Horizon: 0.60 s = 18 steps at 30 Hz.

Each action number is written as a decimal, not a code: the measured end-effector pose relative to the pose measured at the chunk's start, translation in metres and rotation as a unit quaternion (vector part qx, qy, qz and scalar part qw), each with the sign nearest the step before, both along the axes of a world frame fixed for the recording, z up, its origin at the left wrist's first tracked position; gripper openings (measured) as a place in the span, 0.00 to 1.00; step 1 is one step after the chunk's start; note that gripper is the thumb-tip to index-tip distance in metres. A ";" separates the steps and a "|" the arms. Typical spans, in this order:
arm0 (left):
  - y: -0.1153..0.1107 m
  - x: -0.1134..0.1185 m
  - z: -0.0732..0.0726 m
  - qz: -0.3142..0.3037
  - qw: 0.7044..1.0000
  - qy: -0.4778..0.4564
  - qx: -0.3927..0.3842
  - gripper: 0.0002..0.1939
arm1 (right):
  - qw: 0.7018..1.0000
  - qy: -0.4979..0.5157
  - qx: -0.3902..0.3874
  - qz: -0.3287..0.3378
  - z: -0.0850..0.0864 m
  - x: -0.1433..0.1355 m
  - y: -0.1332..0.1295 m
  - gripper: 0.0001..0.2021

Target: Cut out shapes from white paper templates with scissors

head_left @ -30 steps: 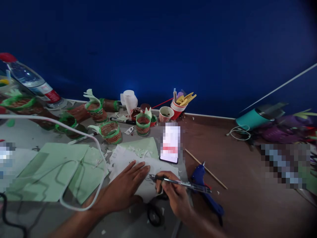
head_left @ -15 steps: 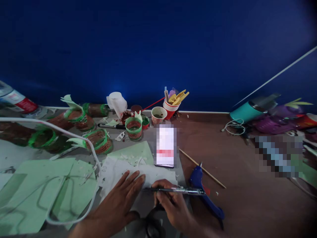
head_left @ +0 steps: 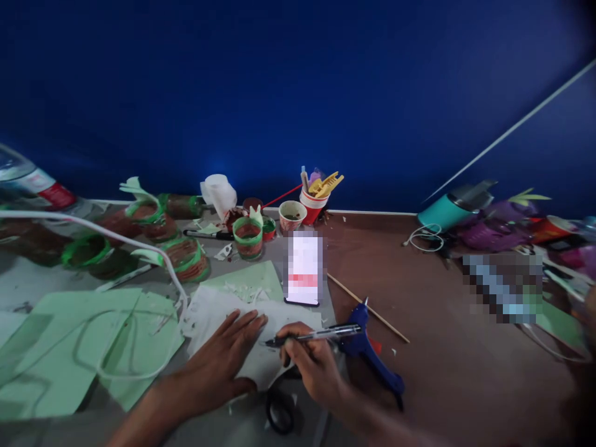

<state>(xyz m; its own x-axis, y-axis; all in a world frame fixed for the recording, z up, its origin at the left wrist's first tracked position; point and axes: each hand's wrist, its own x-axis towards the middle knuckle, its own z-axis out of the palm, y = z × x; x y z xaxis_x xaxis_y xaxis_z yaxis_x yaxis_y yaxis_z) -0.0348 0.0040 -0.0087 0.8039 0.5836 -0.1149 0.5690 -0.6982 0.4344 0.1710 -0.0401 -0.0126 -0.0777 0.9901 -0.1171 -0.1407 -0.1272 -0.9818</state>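
My left hand [head_left: 228,354] lies flat with its fingers spread over a sheet of white paper [head_left: 209,310]. A dark pen [head_left: 321,334] is gripped in my right hand [head_left: 310,360], its tip at the paper just right of my left fingers. Black-handled scissors [head_left: 279,413] lie below my hands, partly hidden by the right one. Beyond the paper a phone [head_left: 303,267] with a lit, blurred screen stands or lies; I cannot tell which. A blue glue gun [head_left: 372,354] lies right of my right hand, and a thin wooden stick [head_left: 367,307] runs behind it.
Green paper sheets [head_left: 46,354] and a white cable [head_left: 135,236] spread over the left. Green-rimmed containers [head_left: 248,239], a patterned paper cup [head_left: 292,216] and a red cup of tools [head_left: 314,205] stand near the blue wall. A teal tumbler [head_left: 442,212] lies at the right.
The pen has tilted, its tip end now lower than its back end, and more of the scissors shows. The view has shifted slightly, moving things on the right leftward.
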 end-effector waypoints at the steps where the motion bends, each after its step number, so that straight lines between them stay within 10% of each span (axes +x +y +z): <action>1: 0.001 0.001 0.002 -0.003 1.000 -0.003 -0.005 0.55 | 1.000 -0.005 0.005 -0.004 0.000 0.000 0.001 0.11; 18: 0.000 0.008 0.014 0.020 0.999 0.017 -0.039 0.47 | 0.994 -0.081 0.061 0.025 -0.006 0.003 -0.002 0.15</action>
